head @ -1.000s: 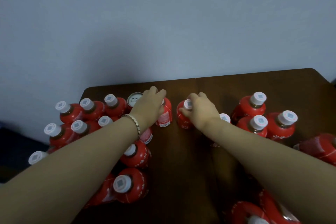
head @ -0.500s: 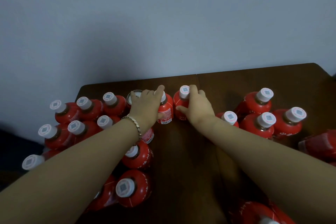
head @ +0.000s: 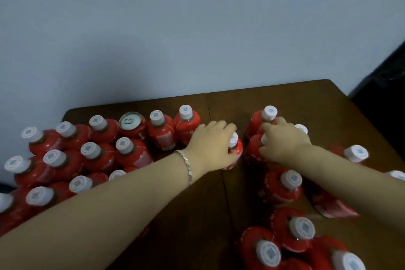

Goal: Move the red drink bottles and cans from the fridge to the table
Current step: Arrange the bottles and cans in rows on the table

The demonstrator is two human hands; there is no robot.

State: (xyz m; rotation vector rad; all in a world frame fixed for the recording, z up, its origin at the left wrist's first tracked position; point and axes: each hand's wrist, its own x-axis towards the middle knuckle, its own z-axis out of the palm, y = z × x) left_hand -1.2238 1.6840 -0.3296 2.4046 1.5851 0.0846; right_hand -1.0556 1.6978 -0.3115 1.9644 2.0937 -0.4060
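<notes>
Red drink bottles with white caps stand on the dark wooden table (head: 306, 98). My left hand (head: 208, 147), with a bracelet on its wrist, curls round one red bottle (head: 237, 151) in the middle of the table. My right hand (head: 285, 142) grips the neck of a second red bottle (head: 252, 151) just to the right of it, and mostly hides its cap. A back row by the wall holds a red can (head: 131, 123) and two bottles (head: 162, 131) right of it.
A dense cluster of several bottles (head: 92, 155) fills the table's left part. More bottles (head: 289, 184) stand at the right and near right, and one lies on its side (head: 333, 206). A grey wall runs behind the table. A bare strip of wood lies between my forearms.
Both hands have let go of the two bottles now standing in the back row beside the can. They moved right and nearer, each onto another bottle. The view has shifted.
</notes>
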